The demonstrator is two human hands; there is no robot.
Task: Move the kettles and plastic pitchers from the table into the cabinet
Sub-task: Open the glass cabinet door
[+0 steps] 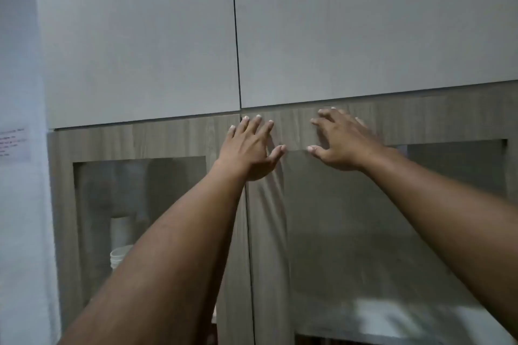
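Note:
A wood-grain cabinet fills the head view, with two glass-panelled doors, the left door (145, 137) and the right door (448, 117). Both doors look closed, meeting at a dark vertical seam. My left hand (249, 148) lies flat with fingers spread on the top frame at the seam. Just to its right, my right hand (342, 140) presses on the right door's top frame, fingers apart and slightly bent. Neither hand holds anything. No kettle or pitcher shows in this view.
Two plain grey upper doors (364, 25) sit above the wood-grain ones. Behind the left glass stand stacked white cups (120, 255). A white wall (19, 64) with a small paper notice (14, 143) runs along the left. A pale shelf shows through the right glass.

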